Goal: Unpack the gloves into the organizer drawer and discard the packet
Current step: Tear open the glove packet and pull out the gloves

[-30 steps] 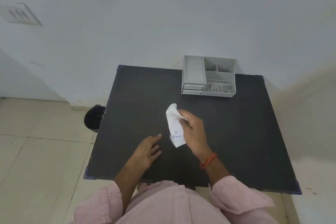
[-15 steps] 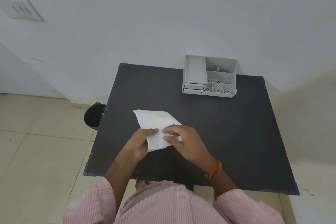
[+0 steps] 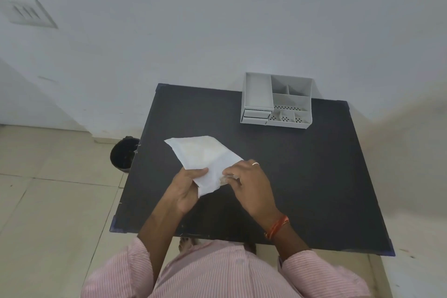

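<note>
left hand (image 3: 187, 185), right hand (image 3: 249, 182) pinching packet (image 3: 205, 157)

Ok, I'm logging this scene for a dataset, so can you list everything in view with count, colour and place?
packet: one, white, held above the near-left part of the table by both hands
organizer: one, light grey, far side of the table by the wall; its drawers at the front left look closed
table: one, black top, centre of view
bin: one, black, on the floor at the table's left edge
vent: one, white, on the wall at upper left
bracelet: one, orange, right wrist
ring: one, pale, right hand
left hand: grips the packet's near edge
right hand: fingers pinch the packet's near-right corner
sleeves: two, pink striped, bottom of view
</note>
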